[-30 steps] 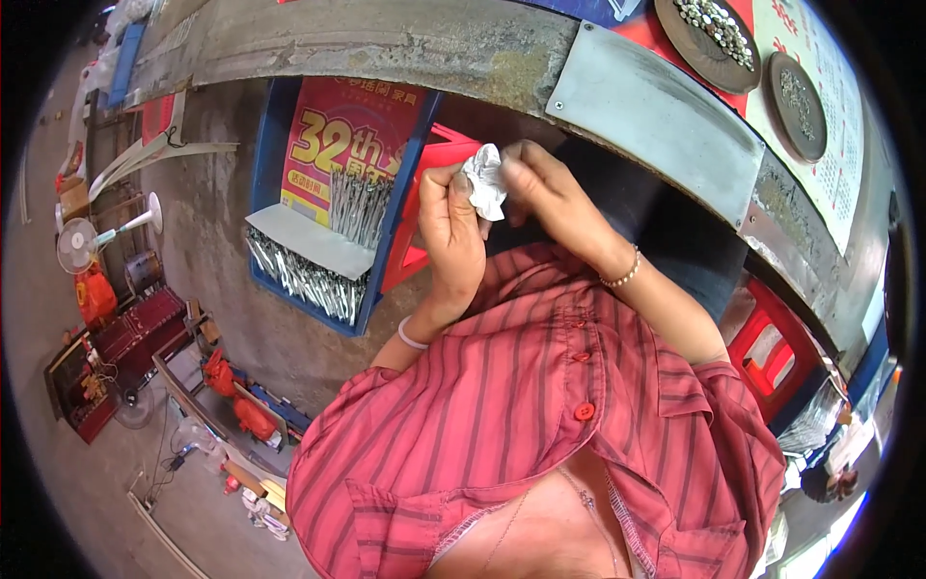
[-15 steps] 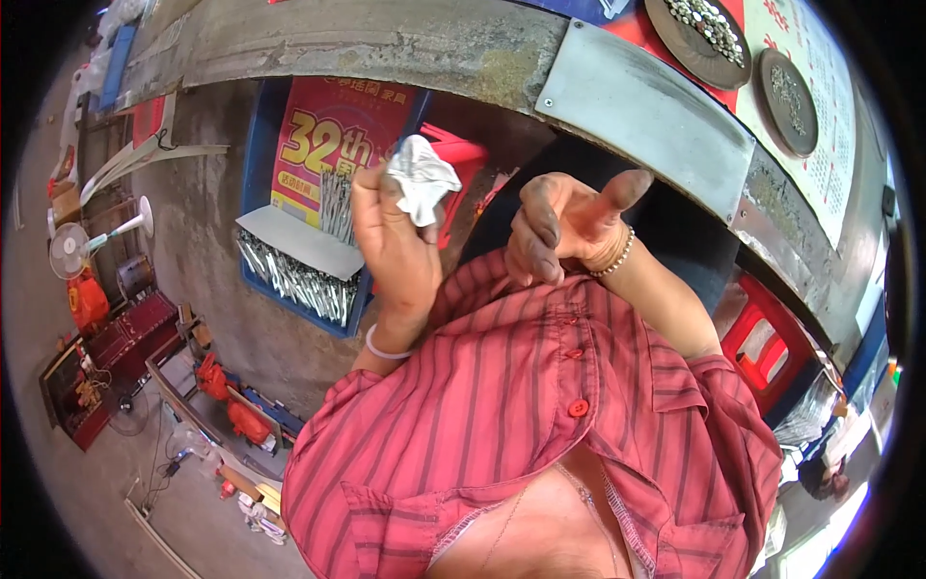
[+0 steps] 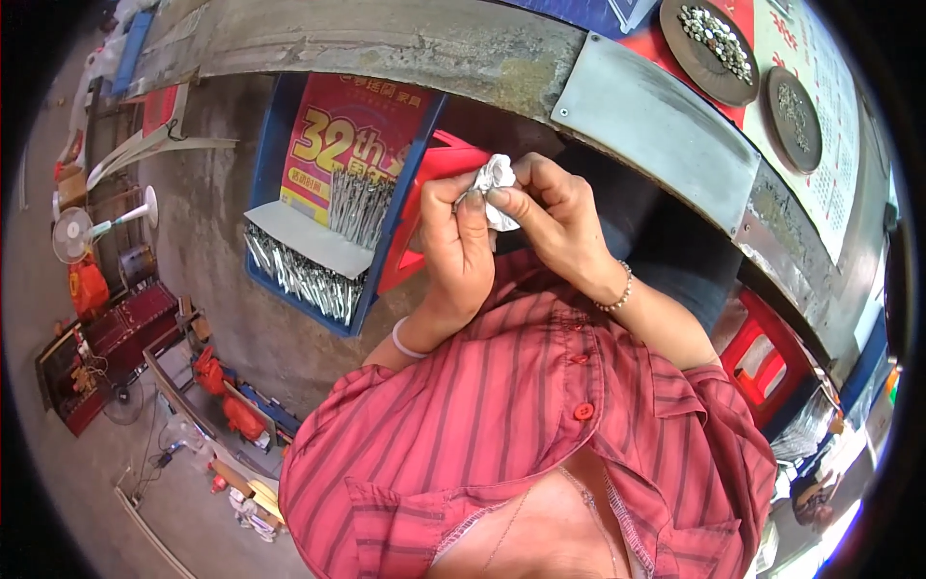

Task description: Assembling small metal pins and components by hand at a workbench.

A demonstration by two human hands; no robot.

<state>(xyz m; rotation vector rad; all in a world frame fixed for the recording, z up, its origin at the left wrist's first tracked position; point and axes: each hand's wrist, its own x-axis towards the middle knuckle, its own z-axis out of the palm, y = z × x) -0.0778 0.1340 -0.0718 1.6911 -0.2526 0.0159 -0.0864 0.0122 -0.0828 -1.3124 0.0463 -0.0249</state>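
Note:
A crumpled white tissue or cloth (image 3: 496, 174) is pinched between my two hands, in front of my chest and below the bench edge. Thumb and fingers of my left hand (image 3: 455, 251) are closed on its left side. From the other side my right hand (image 3: 567, 224) grips it, thumb pressed against curled fingers. Dark smudges mark the fingertips. Whether anything is wrapped inside the white wad is hidden. Just left of my hands stands a blue bin (image 3: 409, 164) with many thin silvery metal pieces (image 3: 307, 275) and a pale divider sheet (image 3: 313, 236).
The worn bench (image 3: 434, 53) curves across the top, with a grey metal plate (image 3: 656, 125) on its edge. Two brown dishes (image 3: 682, 53) of small metallic parts lie on it at right. Red stools (image 3: 757, 328) stand near me; a fan (image 3: 73, 236) is far left.
My left hand has brought the white wad rightward and slightly down. My right hand, empty and part open before, has moved up to the wad and taken hold of it.

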